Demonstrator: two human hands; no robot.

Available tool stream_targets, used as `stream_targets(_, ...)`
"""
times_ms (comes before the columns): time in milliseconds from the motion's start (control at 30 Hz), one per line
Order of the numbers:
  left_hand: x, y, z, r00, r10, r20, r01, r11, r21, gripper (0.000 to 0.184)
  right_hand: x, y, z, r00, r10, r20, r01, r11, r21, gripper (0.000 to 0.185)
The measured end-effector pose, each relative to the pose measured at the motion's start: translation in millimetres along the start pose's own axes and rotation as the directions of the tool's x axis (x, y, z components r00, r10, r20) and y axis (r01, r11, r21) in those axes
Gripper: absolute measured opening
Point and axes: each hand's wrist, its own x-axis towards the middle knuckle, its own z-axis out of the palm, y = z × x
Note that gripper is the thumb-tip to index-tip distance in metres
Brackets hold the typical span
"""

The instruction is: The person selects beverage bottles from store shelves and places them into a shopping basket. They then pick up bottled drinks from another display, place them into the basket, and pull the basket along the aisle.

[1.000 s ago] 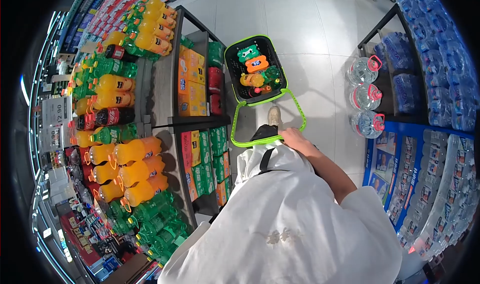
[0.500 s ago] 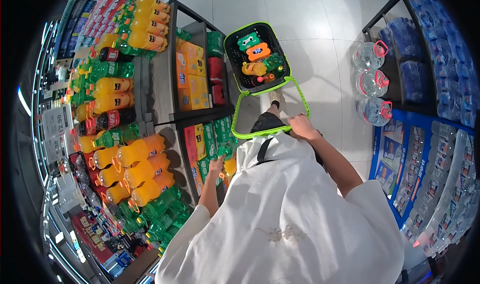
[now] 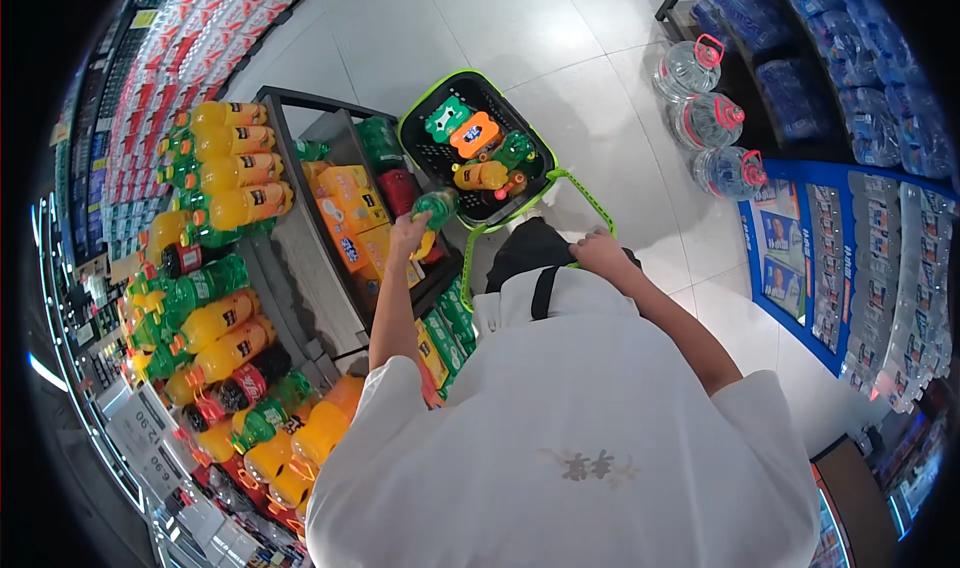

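Note:
My left hand (image 3: 407, 236) is wrapped round a green bottle (image 3: 437, 206), held beside the left rim of the basket; an orange bottle shows just below it. With closed fingers, my right hand (image 3: 597, 252) grips the green handle (image 3: 592, 198) near my waist. The black basket (image 3: 430, 158) with a green rim stands ahead of me, its handle tilted toward me. Inside lie a green pack (image 3: 447, 120), an orange pack (image 3: 474, 136), an orange bottle (image 3: 482, 176) and a green bottle (image 3: 515, 150).
Shelves of orange and green bottles (image 3: 235, 203) line the left, with yellow and orange cartons (image 3: 350, 196) below. Large water jugs (image 3: 707, 121) stand at the right, beside a blue display frame (image 3: 808, 258) and stacked water packs (image 3: 865, 118). Pale floor tiles (image 3: 560, 48) lie between.
My left hand came into view, then moved up and forward from the lower cartons to the basket's side with the green bottle. The view has turned, and my right hand stays on the handle.

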Motion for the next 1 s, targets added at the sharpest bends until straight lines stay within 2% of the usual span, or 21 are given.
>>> stream_targets(133,61.4,49.1,-10.1,1.000,-0.002,0.010,0.003,0.992,-0.124,0.063,26.3,-9.8,-7.8,0.997,0.045,0.059,-0.042,0.998,-0.044,0.011)
stream_targets(233,104.0,79.6,-6.7,0.999,0.025,0.023,-0.022,0.991,-0.132,0.064,36.8,-13.8,-16.8,0.994,0.093,0.065,-0.091,0.995,-0.029,0.011)
stream_targets(333,151.0,114.7,2.3,0.979,0.174,0.104,-0.180,0.982,0.049,0.065,39.9,-18.4,-29.6,0.980,0.161,0.119,-0.163,0.987,0.006,0.011)
stream_targets(433,190.6,154.6,8.9,0.974,0.095,0.205,-0.112,0.991,0.074,0.063,44.1,-21.5,-42.0,0.965,0.209,0.155,-0.220,0.974,0.055,0.013)
stream_targets(467,201.0,158.8,15.5,0.978,0.051,0.201,-0.034,0.995,-0.090,0.062,45.6,-21.1,-46.0,0.962,0.221,0.157,-0.235,0.969,0.072,0.014)
stream_targets(533,220.1,166.3,28.1,0.976,-0.038,0.214,0.123,0.908,-0.401,0.061,50.9,-20.8,-59.2,0.958,0.231,0.172,-0.247,0.966,0.081,0.016)
stream_targets(567,230.3,168.6,32.1,0.970,-0.074,0.230,0.183,0.848,-0.497,0.057,53.1,-20.2,-61.4,0.953,0.239,0.184,-0.259,0.962,0.092,0.017)
stream_targets(700,257.0,185.5,53.6,0.957,-0.138,0.256,0.273,0.728,-0.628,0.052,59.7,-20.9,-73.5,0.933,0.262,0.245,-0.295,0.949,0.111,0.032)
stream_targets(800,275.1,206.4,59.4,0.917,-0.212,0.337,0.393,0.615,-0.683,0.047,62.5,-18.6,-75.0,0.916,0.267,0.299,-0.307,0.947,0.093,0.043)
stream_targets(833,279.9,213.6,64.0,0.909,-0.247,0.335,0.416,0.495,-0.763,0.038,64.2,-18.2,-78.3,0.911,0.271,0.312,-0.315,0.944,0.097,0.044)
stream_targets(900,292.3,219.0,64.7,0.873,-0.288,0.393,0.485,0.428,-0.762,0.033,64.2,-17.3,-79.9,0.904,0.284,0.320,-0.336,0.935,0.118,0.046)
stream_targets(933,300.3,220.9,63.9,0.854,-0.305,0.420,0.515,0.395,-0.761,0.032,64.1,-16.3,-80.6,0.910,0.284,0.302,-0.335,0.933,0.132,0.040)
stream_targets(1000,313.7,220.5,71.5,0.877,-0.197,0.437,0.475,0.230,-0.850,0.031,63.6,-15.8,-83.6,0.921,0.284,0.268,-0.333,0.929,0.162,0.028)
